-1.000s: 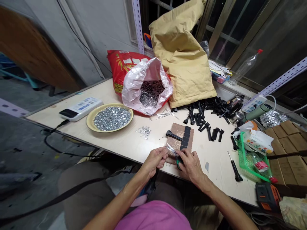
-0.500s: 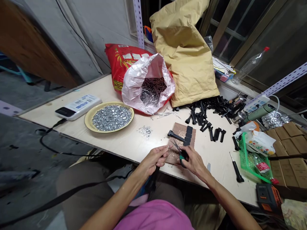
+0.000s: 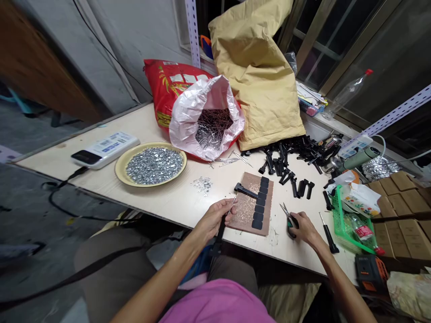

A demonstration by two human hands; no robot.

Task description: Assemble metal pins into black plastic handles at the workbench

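Observation:
My left hand (image 3: 215,217) is closed round a long black plastic piece (image 3: 219,237), which hangs below the fingers over the table edge. A thin metal pin tip (image 3: 233,200) shows at the thumb and fingertip. To the right, my right hand (image 3: 305,228) grips scissors (image 3: 285,210) with dark green handles, low over the table, blades slightly apart and pointing away. Between my hands lies a brown board (image 3: 242,213) with a column of black pads (image 3: 259,209). A black T-shaped piece (image 3: 246,191) rests across it. Right of the scissors lies a black handle with a metal rod (image 3: 330,240).
A yellowish dish (image 3: 118,172) of small metal washers stands left, with loose washers (image 3: 202,185) nearby. Behind are a red sack (image 3: 158,89) of nails and a large paper bag (image 3: 259,89). Black pieces (image 3: 286,152) pile up back right, near a green basket (image 3: 340,224).
My right hand has moved right with the scissors, away from my left hand and off the board. My left hand stays near the board's left edge, still holding the black piece.

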